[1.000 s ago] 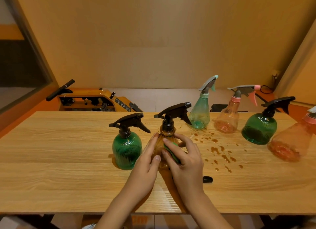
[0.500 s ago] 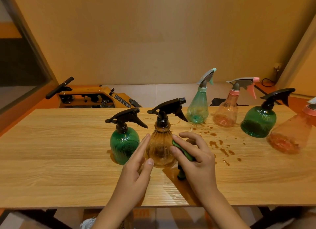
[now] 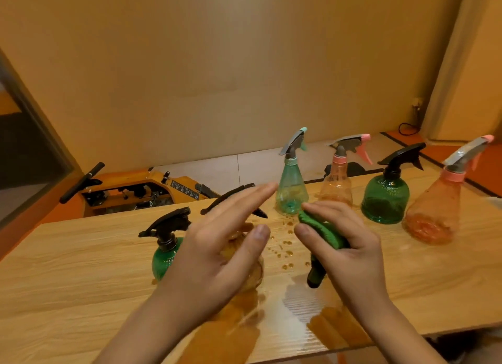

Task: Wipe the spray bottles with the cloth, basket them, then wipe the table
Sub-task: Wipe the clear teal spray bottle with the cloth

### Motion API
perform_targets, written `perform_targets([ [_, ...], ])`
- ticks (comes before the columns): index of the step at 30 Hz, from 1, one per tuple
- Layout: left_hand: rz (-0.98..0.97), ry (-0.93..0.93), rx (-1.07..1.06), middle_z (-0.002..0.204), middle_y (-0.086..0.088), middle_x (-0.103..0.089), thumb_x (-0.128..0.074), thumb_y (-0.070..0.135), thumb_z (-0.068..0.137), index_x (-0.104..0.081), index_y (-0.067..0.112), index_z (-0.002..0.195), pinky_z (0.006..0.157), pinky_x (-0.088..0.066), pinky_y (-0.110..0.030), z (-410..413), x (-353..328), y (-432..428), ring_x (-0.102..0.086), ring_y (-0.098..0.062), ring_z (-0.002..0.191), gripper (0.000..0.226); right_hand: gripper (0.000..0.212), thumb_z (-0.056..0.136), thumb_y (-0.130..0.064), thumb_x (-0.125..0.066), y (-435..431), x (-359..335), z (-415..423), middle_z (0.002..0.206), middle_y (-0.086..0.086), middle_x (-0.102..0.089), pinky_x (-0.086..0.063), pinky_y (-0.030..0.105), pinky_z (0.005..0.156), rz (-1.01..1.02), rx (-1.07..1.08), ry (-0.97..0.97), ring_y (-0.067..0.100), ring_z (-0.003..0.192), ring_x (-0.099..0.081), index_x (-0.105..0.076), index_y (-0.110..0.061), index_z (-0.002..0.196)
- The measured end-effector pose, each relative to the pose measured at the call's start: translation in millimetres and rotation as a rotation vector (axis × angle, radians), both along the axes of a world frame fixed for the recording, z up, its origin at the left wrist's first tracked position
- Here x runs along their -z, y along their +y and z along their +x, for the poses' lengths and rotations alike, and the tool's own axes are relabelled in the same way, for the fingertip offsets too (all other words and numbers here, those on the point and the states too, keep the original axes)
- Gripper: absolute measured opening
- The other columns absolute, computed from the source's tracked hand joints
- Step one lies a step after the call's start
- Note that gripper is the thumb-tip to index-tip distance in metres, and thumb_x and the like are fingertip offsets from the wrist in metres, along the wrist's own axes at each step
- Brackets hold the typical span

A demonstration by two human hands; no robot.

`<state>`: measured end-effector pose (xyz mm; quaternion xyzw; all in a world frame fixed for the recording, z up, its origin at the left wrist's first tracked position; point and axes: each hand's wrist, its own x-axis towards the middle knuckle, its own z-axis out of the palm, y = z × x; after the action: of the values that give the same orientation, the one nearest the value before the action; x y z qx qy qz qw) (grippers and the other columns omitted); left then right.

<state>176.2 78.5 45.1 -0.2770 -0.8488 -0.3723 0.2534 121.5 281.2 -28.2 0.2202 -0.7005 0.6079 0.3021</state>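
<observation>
Two grips have come off the amber ribbed plastic spray bottle (image 3: 256,274), which stands mid-surface toward the near edge. Left grip (image 3: 214,252): fingers straight & apart, holding nothing. Right grip (image 3: 353,257): pinching the folded green cloth (image 3: 320,232). Prob. this bottle's wipe is done. Basket next, but none in view. Drops remain on the pale wooden surface (image 3: 81,282).
</observation>
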Motion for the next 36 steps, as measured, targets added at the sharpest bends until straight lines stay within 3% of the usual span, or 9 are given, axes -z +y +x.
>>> perform_targets([
  [2, -0.055, 0.045, 0.038, 0.143, 0.026, -0.057, -0.053, 0.032, 0.102, -0.043, 0.041, 0.148, 0.095, -0.053, -0.017, -22, -25, 7, -0.056, 0.001, 0.13, 0.048, 0.032, 0.085, -0.032, -0.082, 8, -8, -13, 0.113, -0.011, -0.07, -0.054, 0.02, 0.089, -0.013, 0.017, -0.012, 0.012, 0.11, -0.066, -0.075, -0.027, 0.116],
  [5, -0.123, 0.075, 0.079, 0.135, 0.022, -0.064, -0.055, 0.03, 0.1, -0.048, 0.034, 0.146, 0.094, -0.056, -0.025, -60, -58, 16, -0.062, -0.004, 0.124, 0.047, 0.032, 0.084, -0.033, -0.077, 19, -21, -36, 0.112, -0.013, -0.069, -0.056, 0.03, 0.089, -0.038, 0.032, -0.045, 0.013, 0.11, -0.065, -0.076, -0.027, 0.115],
  [10, -0.253, 0.03, 0.075, 0.127, 0.022, -0.068, -0.058, 0.031, 0.101, -0.055, 0.035, 0.141, 0.096, -0.058, -0.034, -129, -93, 33, -0.064, 0.0, 0.118, 0.04, 0.027, 0.086, -0.021, -0.081, 33, -38, -76, 0.111, -0.015, -0.07, -0.054, 0.019, 0.091, -0.176, 0.027, -0.109, 0.005, 0.11, -0.064, -0.077, -0.029, 0.112],
  [13, -0.362, -0.048, 0.053, 0.126, 0.024, -0.067, -0.061, 0.03, 0.098, -0.055, 0.039, 0.14, 0.098, -0.056, -0.037, -167, -97, 42, -0.062, 0.003, 0.117, 0.043, 0.026, 0.086, -0.025, -0.081, 35, -38, -95, 0.111, -0.017, -0.07, -0.054, 0.023, 0.092, -0.192, 0.05, -0.133, 0.003, 0.11, -0.063, -0.077, -0.029, 0.112],
  [16, -0.483, -0.136, 0.009, 0.131, 0.024, -0.063, -0.063, 0.028, 0.099, -0.054, 0.04, 0.143, 0.1, -0.054, -0.037, -201, -90, 48, -0.058, 0.005, 0.119, 0.046, 0.025, 0.087, -0.026, -0.08, 35, -36, -109, 0.11, -0.017, -0.068, -0.054, 0.026, 0.094, -0.181, 0.076, -0.159, 0.001, 0.109, -0.062, -0.077, -0.028, 0.112],
  [21, -0.722, -0.243, -0.106, 0.155, 0.005, -0.047, -0.066, 0.032, 0.099, -0.033, 0.034, 0.157, 0.111, -0.042, -0.035, -240, -73, 57, -0.047, -0.012, 0.136, 0.067, 0.02, 0.089, -0.027, -0.077, 33, -27, -127, 0.111, -0.018, -0.067, -0.055, 0.035, 0.096, -0.191, 0.079, -0.226, 0.0, 0.11, -0.06, -0.076, -0.034, 0.108],
  [24, -0.824, -0.3, -0.156, 0.16, 0.0, -0.041, -0.068, 0.038, 0.098, -0.025, 0.033, 0.161, 0.114, -0.04, -0.041, -256, -66, 61, -0.044, -0.021, 0.142, 0.077, 0.018, 0.089, -0.029, -0.076, 33, -22, -133, 0.111, -0.02, -0.066, -0.056, 0.038, 0.095, -0.209, 0.054, -0.281, 0.001, 0.111, -0.059, -0.076, -0.038, 0.105],
  [29, -0.786, -0.402, -0.183, 0.146, -0.007, -0.058, -0.069, 0.032, 0.098, -0.024, 0.035, 0.16, 0.103, -0.053, -0.046, -266, -54, 64, -0.062, -0.023, 0.123, 0.076, 0.019, 0.089, -0.029, -0.077, 33, -18, -135, 0.109, -0.02, -0.066, -0.057, 0.04, 0.094, -0.196, 0.046, -0.289, 0.004, 0.11, -0.06, -0.078, -0.032, 0.107],
  [36, -0.64, -0.391, -0.174, 0.137, -0.006, -0.064, -0.071, 0.02, 0.098, -0.032, 0.042, 0.157, 0.099, -0.055, -0.045, -256, -47, 57, -0.063, -0.021, 0.117, 0.074, 0.014, 0.088, -0.031, -0.076, 32, -25, -131, 0.105, -0.024, -0.066, -0.057, 0.044, 0.09, -0.167, 0.031, -0.273, 0.009, 0.11, -0.061, -0.079, -0.035, 0.102],
])
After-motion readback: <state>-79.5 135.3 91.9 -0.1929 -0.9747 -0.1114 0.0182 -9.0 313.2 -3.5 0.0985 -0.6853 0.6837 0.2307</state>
